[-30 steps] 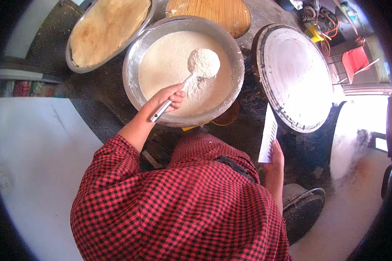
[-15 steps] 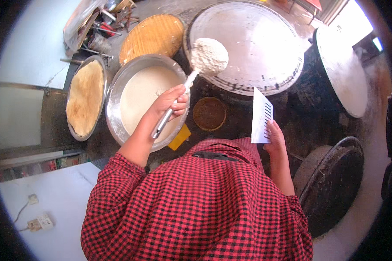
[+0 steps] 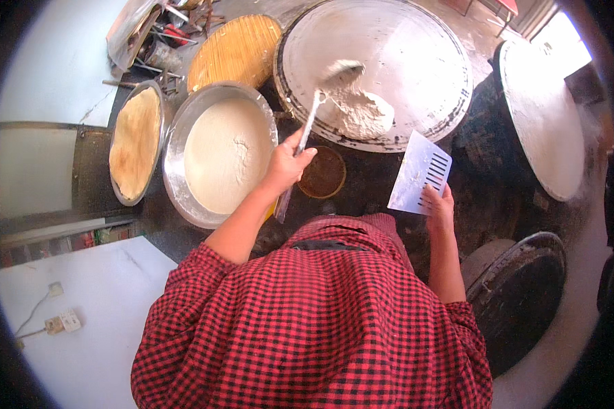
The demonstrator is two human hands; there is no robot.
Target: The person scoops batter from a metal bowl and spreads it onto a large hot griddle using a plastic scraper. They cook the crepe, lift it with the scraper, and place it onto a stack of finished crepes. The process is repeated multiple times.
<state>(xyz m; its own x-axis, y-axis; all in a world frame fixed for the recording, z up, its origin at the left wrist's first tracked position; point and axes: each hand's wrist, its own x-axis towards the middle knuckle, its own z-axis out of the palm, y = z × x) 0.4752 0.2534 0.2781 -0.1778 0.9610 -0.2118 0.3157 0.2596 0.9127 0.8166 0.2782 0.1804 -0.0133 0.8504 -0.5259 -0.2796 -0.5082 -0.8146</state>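
Note:
My left hand (image 3: 288, 163) is closed round the handle of a metal ladle (image 3: 312, 121). The ladle's bowl, coated with pale batter, is tipped over the near left part of a large round griddle (image 3: 416, 48). A thick heap of batter (image 3: 365, 114) lies on the griddle beside the bowl. In my right hand (image 3: 440, 206) is a flat white scraper (image 3: 416, 170) with a row of dark slots, held upright near the griddle's front edge. Left of the ladle stands a wide metal basin (image 3: 177, 163) of pale batter (image 3: 218, 153).
A browned flatbread (image 3: 135, 146) lies in a round metal pan at the left. Behind the basin is a round slatted wooden board (image 3: 235, 51). A raised round lid (image 3: 542, 123) stands to the right, a dark round pan (image 3: 522, 300) below it. A small round brown disc (image 3: 323, 172) sits before the griddle.
My left hand has moved the full ladle right and tipped it; batter has fallen onto the griddle. The scraper in my right hand has turned, showing more of its face.

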